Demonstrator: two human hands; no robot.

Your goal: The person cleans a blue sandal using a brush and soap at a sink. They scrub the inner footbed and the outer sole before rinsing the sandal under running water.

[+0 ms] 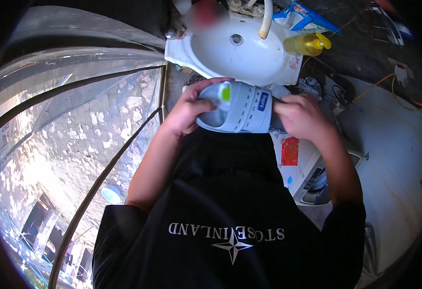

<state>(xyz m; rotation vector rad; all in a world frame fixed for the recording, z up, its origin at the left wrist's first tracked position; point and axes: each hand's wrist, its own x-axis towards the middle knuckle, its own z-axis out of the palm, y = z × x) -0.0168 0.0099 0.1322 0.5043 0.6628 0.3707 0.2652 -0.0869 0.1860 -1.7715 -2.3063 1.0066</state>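
A light blue-grey slide sandal (245, 106) is held sideways between my two hands, just in front of the near rim of a white washbasin (232, 74). My left hand (196, 104) grips the toe end, thumb on the footbed and fingers under the sole. Something white and bright green (226, 94) shows at the strap's opening; what it is cannot be told. My right hand (297, 113) is at the heel end, with its fingers closed on something thin that reaches in under the strap; most of it is hidden, so I cannot tell what it is.
A curved tap (267, 21) hangs over the basin. On its right edge lies a yellow pump bottle (304, 45), with a blue plastic packet (304, 18) behind. A metal-framed mesh screen (124, 144) stands at the left. A washing machine (313, 180) is low at the right.
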